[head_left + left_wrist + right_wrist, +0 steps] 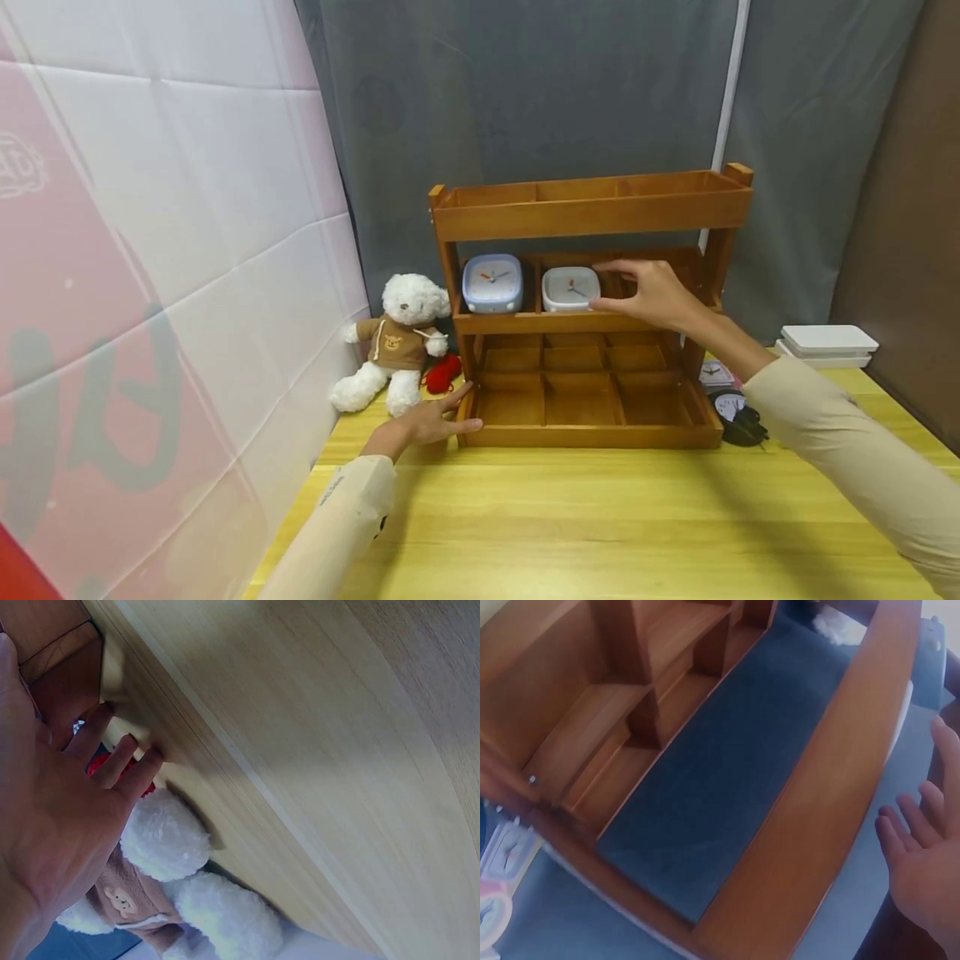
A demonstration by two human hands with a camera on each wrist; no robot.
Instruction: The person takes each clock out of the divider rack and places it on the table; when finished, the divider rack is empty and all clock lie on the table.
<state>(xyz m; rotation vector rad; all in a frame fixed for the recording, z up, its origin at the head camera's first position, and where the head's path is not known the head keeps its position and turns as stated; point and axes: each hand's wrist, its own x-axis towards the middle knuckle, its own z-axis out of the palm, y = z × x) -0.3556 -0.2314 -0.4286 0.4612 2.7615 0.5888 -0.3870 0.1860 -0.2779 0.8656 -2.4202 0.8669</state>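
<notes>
A three-tier wooden shelf (pixel 592 218) stands on the table. On its middle tier sit two square alarm clocks: a blue-rimmed one (pixel 492 283) at the left and a white one (pixel 572 288) beside it. My right hand (pixel 651 292) is at the white clock's right side, thumb and index finger spread apart near its edge; whether they touch it I cannot tell. In the right wrist view the shelf board hides most of that clock. My left hand (pixel 427 422) rests against the shelf's lower left corner, thumb on the front edge, other fingers extended along the side.
Left of the shelf sits a white plush toy (pixel 397 342) in a brown top, with a red item (pixel 442 374) beside it. At the right lie a black clock (pixel 729 407), a pink-and-white clock (pixel 716 373) and white boxes (pixel 828 338). A printed white sheet (pixel 187 208) hangs at the left.
</notes>
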